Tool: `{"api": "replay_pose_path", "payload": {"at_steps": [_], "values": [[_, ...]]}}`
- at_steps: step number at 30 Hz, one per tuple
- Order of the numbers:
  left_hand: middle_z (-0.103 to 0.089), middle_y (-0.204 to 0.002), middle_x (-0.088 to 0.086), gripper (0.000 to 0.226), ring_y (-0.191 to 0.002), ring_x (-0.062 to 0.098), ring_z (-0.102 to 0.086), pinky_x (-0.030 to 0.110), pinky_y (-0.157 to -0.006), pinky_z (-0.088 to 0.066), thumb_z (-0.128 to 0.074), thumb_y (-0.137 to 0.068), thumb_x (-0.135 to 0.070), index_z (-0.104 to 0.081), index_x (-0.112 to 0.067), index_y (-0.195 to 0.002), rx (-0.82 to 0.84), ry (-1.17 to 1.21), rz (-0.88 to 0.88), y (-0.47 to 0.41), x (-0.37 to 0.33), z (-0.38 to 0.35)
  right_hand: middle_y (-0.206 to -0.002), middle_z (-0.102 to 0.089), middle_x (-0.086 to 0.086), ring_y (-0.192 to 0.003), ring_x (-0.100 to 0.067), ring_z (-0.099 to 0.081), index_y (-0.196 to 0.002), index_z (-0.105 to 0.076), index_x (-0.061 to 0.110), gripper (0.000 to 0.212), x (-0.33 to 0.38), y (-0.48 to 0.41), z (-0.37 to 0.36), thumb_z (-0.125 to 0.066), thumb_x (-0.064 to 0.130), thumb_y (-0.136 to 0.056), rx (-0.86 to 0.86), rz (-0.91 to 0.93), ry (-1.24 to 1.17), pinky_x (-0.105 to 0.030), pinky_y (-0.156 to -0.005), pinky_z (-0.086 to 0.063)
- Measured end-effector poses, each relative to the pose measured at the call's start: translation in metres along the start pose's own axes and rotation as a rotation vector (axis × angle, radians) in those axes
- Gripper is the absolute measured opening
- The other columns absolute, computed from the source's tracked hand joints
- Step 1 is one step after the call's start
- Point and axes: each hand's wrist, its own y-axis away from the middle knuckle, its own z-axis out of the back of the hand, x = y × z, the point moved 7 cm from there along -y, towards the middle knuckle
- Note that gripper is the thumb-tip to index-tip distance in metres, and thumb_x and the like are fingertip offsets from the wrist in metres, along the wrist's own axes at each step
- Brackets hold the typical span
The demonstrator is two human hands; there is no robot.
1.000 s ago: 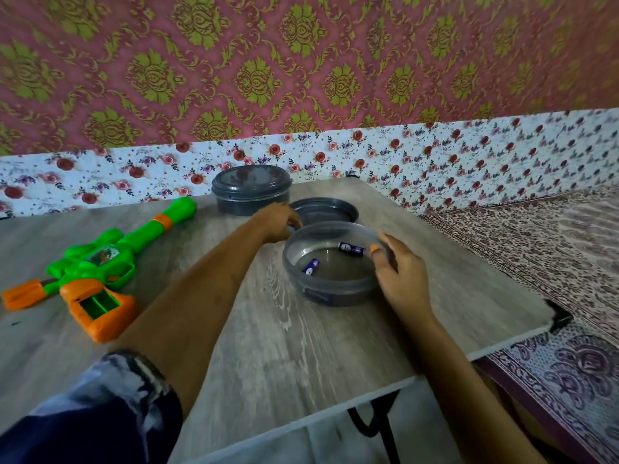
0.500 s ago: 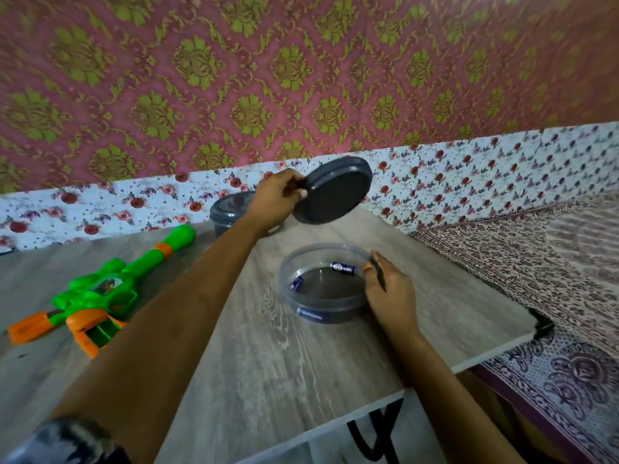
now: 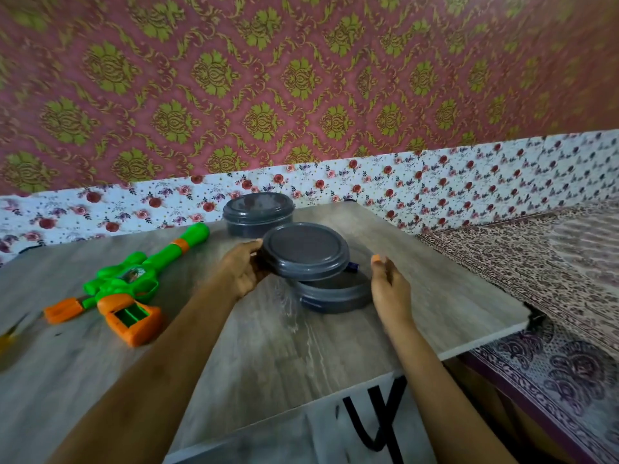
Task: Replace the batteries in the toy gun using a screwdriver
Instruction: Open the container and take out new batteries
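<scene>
The green and orange toy gun [image 3: 127, 283] lies flat, well to the left of the left hand [image 3: 241, 269], with the battery bay in its orange grip open. One battery [image 3: 351, 266] end peeks from the grey container [image 3: 335, 296] between the hands. Everything rests on a grey wood-grain table [image 3: 284, 356] against a wall of red-gold damask above a rose-print band. Patterned cloth spreads to the right of the right hand [image 3: 390, 289].

The left hand pinches the dark lid [image 3: 304, 251] by its edge. The right hand stands loose-fingered just beside the container wall, holding nothing. Half a second ago the lid was raised high and tilted. Now it is low and nearly level over most of the container, and the right hand has let go of the rim.

A closed container [image 3: 258, 214] stands beyond the left hand. The table's black-capped corner [image 3: 532, 316] lies right of the right hand. Bare tabletop opens between the gun and the left forearm.
</scene>
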Motion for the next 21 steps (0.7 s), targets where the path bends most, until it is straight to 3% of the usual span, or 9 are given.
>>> {"api": "replay_pose_path", "payload": {"at_steps": [4, 6, 13, 16, 21], "values": [[-0.066, -0.088, 0.01, 0.018, -0.077, 0.018, -0.064, 0.02, -0.052, -0.056, -0.061, -0.091, -0.018, -0.062, -0.002, -0.101, 0.026, -0.258, -0.074, -0.002, 0.008, -0.006, -0.133, -0.054, -0.012, -0.125, -0.028, -0.048, -0.126, -0.055, 0.012, 0.045, 0.0, 0.0, 0.0, -0.038, 0.041, -0.097, -0.01, -0.031, -0.061, -0.04, -0.104, -0.038], [-0.066, -0.091, 0.01, 0.02, -0.079, 0.017, -0.064, 0.021, -0.056, -0.055, -0.065, -0.088, -0.023, -0.064, -0.005, -0.096, 0.006, -0.393, -0.103, -0.003, 0.013, -0.009, -0.129, -0.057, -0.011, -0.121, -0.028, -0.051, -0.121, -0.059, 0.012, 0.043, 0.001, 0.0, 0.0, -0.039, 0.041, -0.096, -0.011, -0.036, -0.087, -0.038, -0.099, -0.039], [-0.065, -0.086, 0.004, 0.016, -0.076, 0.016, -0.06, 0.025, -0.072, -0.052, -0.067, -0.086, -0.027, -0.066, -0.011, -0.087, 0.084, -0.419, -0.084, 0.007, 0.025, -0.012, -0.114, -0.061, -0.004, -0.112, -0.021, -0.054, -0.114, -0.062, 0.016, 0.045, -0.005, -0.006, -0.002, -0.04, 0.049, -0.094, -0.007, -0.06, -0.142, -0.037, -0.099, -0.043], [-0.064, -0.087, 0.003, 0.017, -0.076, 0.015, -0.059, 0.025, -0.071, -0.05, -0.066, -0.086, -0.028, -0.065, -0.012, -0.091, 0.091, -0.477, -0.111, 0.009, 0.026, -0.012, -0.099, -0.057, 0.004, -0.099, -0.015, -0.053, -0.096, -0.062, 0.022, 0.033, -0.002, -0.005, -0.001, -0.045, 0.05, -0.091, -0.003, -0.045, -0.164, -0.032, -0.091, -0.043], [-0.067, -0.088, 0.002, 0.028, -0.08, 0.015, -0.062, 0.026, -0.072, -0.052, -0.07, -0.083, -0.027, -0.063, -0.007, -0.102, 0.11, -0.501, -0.193, 0.011, 0.025, -0.016, -0.084, -0.06, -0.002, -0.087, -0.019, -0.056, -0.073, -0.058, 0.018, 0.026, -0.004, -0.006, 0.004, -0.048, 0.032, -0.092, -0.045, -0.046, -0.206, -0.032, -0.076, -0.043]]}}
